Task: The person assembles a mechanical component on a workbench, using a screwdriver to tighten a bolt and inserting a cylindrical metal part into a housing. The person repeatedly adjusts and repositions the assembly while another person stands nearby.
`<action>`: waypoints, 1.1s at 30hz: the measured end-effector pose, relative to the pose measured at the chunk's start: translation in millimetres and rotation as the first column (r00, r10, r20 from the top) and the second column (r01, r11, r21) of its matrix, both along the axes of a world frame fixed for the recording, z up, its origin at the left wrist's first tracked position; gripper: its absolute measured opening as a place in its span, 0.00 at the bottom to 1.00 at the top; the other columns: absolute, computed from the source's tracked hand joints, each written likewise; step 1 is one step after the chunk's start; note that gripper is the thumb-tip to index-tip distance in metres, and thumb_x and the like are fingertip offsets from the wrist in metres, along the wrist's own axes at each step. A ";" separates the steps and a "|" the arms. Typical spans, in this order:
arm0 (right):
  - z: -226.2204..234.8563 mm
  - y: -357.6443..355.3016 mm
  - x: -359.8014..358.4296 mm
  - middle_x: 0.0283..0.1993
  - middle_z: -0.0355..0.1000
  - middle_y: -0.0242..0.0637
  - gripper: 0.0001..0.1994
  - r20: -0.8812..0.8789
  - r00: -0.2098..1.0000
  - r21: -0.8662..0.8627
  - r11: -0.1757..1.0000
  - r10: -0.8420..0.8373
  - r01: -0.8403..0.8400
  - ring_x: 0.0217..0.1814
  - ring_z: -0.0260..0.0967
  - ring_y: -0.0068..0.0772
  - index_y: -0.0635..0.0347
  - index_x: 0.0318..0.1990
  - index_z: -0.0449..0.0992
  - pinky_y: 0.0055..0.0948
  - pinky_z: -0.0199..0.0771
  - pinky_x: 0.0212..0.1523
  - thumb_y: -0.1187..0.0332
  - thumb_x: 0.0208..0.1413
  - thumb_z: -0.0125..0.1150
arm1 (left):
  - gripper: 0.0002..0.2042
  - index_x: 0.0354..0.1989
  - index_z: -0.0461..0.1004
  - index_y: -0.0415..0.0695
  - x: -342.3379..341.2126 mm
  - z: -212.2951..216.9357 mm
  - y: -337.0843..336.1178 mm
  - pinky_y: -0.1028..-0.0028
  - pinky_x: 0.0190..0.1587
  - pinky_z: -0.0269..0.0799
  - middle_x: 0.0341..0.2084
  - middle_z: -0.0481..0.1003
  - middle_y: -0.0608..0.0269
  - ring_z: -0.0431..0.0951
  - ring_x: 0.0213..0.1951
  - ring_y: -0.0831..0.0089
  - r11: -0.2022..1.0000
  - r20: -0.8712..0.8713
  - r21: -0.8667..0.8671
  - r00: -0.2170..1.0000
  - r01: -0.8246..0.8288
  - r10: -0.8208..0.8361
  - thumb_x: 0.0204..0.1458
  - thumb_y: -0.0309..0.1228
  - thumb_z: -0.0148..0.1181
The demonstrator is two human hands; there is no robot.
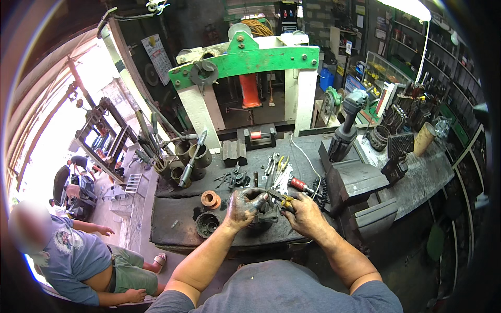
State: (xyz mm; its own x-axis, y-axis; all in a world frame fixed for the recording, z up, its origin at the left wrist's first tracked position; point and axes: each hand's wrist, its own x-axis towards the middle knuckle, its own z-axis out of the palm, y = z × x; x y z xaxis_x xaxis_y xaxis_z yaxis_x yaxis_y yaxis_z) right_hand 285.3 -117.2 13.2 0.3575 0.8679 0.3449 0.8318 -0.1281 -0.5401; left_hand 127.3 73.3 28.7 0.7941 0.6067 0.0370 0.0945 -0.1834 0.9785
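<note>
My right hand (305,215) grips a pair of pliers (286,201) with yellow handles, its jaws pointing left toward my other hand. My left hand (241,209), black with grease, is closed in a pinch at the jaws; what sits between its fingertips is too small to make out. Under both hands lies a dark metal part (265,220), partly hidden by them. To the left of my left hand are a copper-coloured flanged bushing (211,199) and a dark round housing (207,224). Just beyond the hands lie several wrenches (281,182) and a red-handled tool (299,184).
A bench vise (355,182) stands at the right, with a grey power tool (344,133) upright by it. Metal cups holding tools (198,156) crowd the left back. Behind the dark workbench (172,208) rises a press frame with a green crossbeam (250,60). Another person (78,250) is at the left.
</note>
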 end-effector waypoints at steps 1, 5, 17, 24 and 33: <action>1.0 0.0 -0.5 0.48 0.75 0.56 0.13 -0.009 1.000 0.029 0.999 0.016 -0.016 0.48 0.76 0.62 0.64 0.41 0.81 0.56 0.79 0.50 0.66 0.57 0.77 | 0.11 0.48 0.87 0.36 -0.4 -0.5 0.0 0.72 0.44 0.78 0.36 0.88 0.61 0.81 0.38 0.80 1.000 -0.001 0.006 1.000 -0.002 0.002 0.64 0.32 0.71; 5.5 -1.4 -2.3 0.48 0.75 0.56 0.13 -0.016 1.000 -0.002 1.000 0.016 -0.016 0.48 0.76 0.63 0.64 0.41 0.82 0.57 0.79 0.50 0.65 0.57 0.77 | 0.11 0.48 0.87 0.36 -1.3 -1.4 -0.2 0.73 0.41 0.78 0.35 0.88 0.62 0.81 0.36 0.81 0.996 0.041 0.085 0.999 0.016 -0.020 0.64 0.31 0.71; 15.2 0.3 -10.0 0.40 0.78 0.53 0.13 -0.042 0.999 -0.035 0.999 0.010 -0.012 0.43 0.79 0.62 0.62 0.40 0.83 0.55 0.81 0.46 0.61 0.62 0.75 | 0.10 0.47 0.86 0.34 -4.0 -1.4 -1.6 0.73 0.39 0.78 0.34 0.87 0.61 0.81 0.36 0.80 0.993 0.045 0.117 0.998 0.029 -0.035 0.65 0.29 0.71; -8.8 10.2 3.0 0.37 0.80 0.56 0.14 -0.234 0.968 0.162 0.978 -0.094 0.134 0.42 0.80 0.61 0.66 0.39 0.83 0.53 0.79 0.42 0.61 0.63 0.74 | 0.10 0.50 0.85 0.35 -3.5 -7.3 -2.0 0.73 0.44 0.79 0.36 0.87 0.62 0.82 0.39 0.80 0.990 0.111 0.132 0.994 -0.040 0.025 0.64 0.27 0.71; -108.3 35.6 91.3 0.48 0.82 0.65 0.23 -0.161 0.864 -0.363 0.843 -0.476 0.397 0.55 0.81 0.66 0.72 0.51 0.83 0.54 0.80 0.60 0.58 0.59 0.76 | 0.11 0.55 0.83 0.34 -21.8 -33.5 12.0 0.76 0.42 0.82 0.44 0.87 0.60 0.84 0.40 0.80 0.997 0.182 0.038 0.981 -0.071 0.063 0.67 0.24 0.69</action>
